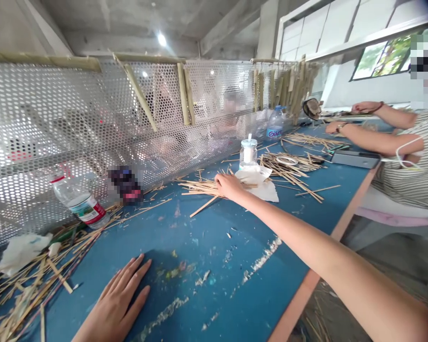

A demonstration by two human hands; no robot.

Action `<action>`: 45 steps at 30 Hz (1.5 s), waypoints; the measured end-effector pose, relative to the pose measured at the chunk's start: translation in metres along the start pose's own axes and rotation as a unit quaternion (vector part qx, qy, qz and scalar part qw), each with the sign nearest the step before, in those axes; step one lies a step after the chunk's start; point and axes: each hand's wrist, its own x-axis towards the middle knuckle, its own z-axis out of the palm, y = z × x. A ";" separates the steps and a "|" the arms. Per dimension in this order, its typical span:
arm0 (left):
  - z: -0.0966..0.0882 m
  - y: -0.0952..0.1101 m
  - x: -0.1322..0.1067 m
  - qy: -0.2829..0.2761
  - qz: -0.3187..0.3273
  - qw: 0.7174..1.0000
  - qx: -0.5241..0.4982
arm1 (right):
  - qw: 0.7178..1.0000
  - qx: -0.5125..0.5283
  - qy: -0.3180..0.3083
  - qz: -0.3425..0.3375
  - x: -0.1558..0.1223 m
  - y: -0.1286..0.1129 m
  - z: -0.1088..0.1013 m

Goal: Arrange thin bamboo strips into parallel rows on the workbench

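Observation:
My left hand (pixel 119 297) lies flat on the blue tabletop (pixel 214 266), its fingers stretched out and nothing in it. Farther off, my right arm reaches across to a small pile of thin bamboo strips (pixel 199 187). There my right hand (pixel 230 186) is closed on bamboo strips, with the fingertips curled down and partly hidden. Just beyond it lie a crumpled white tissue (pixel 267 191) and a clear jar with a pale blue lid (pixel 248 153). A larger heap of strips (pixel 288 166) sits to the right of the jar.
A perforated metal screen (pixel 207 95) hung with bamboo pieces runs along the back. At left are a water bottle (pixel 80 202), loose strips (pixel 32 294) and tissue (pixel 19 254). A co-worker in a striped shirt (pixel 403 161) sits at right, near a grey box (pixel 356 159).

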 end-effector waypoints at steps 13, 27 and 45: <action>0.007 -0.008 -0.002 -0.010 -0.010 1.000 -0.006 | 0.995 -0.002 -0.081 -0.059 -0.004 -0.003 0.005; 0.018 -0.016 -0.002 0.034 0.015 0.999 0.002 | 0.999 -0.014 0.033 -0.004 0.010 0.003 0.001; 0.031 0.077 0.260 -0.051 -0.020 0.993 -0.103 | 0.993 0.103 0.049 -0.005 0.001 0.013 -0.007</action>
